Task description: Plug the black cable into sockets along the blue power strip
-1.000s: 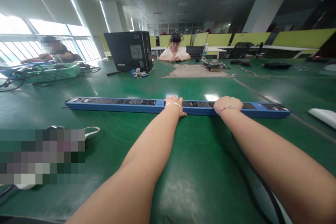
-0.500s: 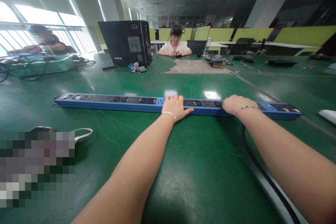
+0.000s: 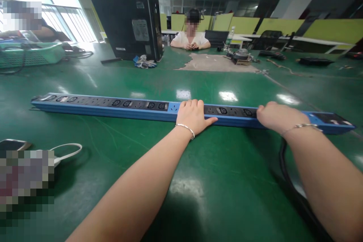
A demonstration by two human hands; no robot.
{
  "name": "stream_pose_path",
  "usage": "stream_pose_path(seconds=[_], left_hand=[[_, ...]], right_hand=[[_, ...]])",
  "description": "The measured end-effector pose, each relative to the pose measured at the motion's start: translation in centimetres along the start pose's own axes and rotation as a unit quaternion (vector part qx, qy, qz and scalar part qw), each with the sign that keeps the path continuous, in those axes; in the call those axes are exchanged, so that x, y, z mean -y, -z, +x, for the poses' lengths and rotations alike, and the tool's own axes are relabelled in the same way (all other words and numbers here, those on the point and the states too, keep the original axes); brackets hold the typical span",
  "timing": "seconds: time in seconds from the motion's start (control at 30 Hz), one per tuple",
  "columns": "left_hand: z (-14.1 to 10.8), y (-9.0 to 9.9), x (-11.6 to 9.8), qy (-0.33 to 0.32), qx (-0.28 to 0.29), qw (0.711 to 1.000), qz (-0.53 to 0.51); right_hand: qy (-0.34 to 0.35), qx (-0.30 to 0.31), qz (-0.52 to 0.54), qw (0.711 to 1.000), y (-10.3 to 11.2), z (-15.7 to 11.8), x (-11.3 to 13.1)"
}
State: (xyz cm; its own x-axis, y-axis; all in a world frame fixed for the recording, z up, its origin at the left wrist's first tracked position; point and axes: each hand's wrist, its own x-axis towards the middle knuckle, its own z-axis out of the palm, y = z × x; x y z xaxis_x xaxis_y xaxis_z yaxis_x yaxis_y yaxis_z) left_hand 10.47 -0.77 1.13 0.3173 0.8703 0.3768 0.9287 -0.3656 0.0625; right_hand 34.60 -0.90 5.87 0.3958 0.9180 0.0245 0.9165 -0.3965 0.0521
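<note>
A long blue power strip (image 3: 136,115) with black sockets along its top lies across the green table (image 3: 119,151). My left hand (image 3: 193,115) is wrapped over its middle, fingers on the far side and thumb along the near edge. Farther right, my right hand (image 3: 279,117) is closed at the strip, its curled fingers partly hidden; whether they grip the strip or something small on it cannot be made out. A thick black cable (image 3: 286,176) runs from below the strip's right part, passing beside and under my right forearm.
Behind the strip stand a black computer case (image 3: 124,26), gloves (image 3: 145,61) and a green basket (image 3: 31,55). A person (image 3: 190,39) sits across the table, another at far left. A white cable loop (image 3: 69,151) lies at near left.
The view has moved closer and tilted down, so the strip looks larger. My right hand appears farther right in the view and farther from my left hand, which stays on the strip's middle.
</note>
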Motion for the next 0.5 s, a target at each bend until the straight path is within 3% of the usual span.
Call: stream_pose_path(seconds=[0.1,0.33,0.5], left_hand=[[0.0,0.0,0.0,-0.003,0.006,1.0,-0.004],[-0.3,-0.3,-0.6,-0.033,-0.034,0.999,-0.025],[-0.6,-0.3,-1.3,-0.036,-0.031,0.998,-0.037]], right_hand=[[-0.027,0.035,-0.057,0.997,0.2,-0.2,0.1],[-0.049,0.04,-0.097,0.993,0.3,-0.4,0.1],[-0.07,0.039,-0.113,0.99,0.6,-1.0,0.6]])
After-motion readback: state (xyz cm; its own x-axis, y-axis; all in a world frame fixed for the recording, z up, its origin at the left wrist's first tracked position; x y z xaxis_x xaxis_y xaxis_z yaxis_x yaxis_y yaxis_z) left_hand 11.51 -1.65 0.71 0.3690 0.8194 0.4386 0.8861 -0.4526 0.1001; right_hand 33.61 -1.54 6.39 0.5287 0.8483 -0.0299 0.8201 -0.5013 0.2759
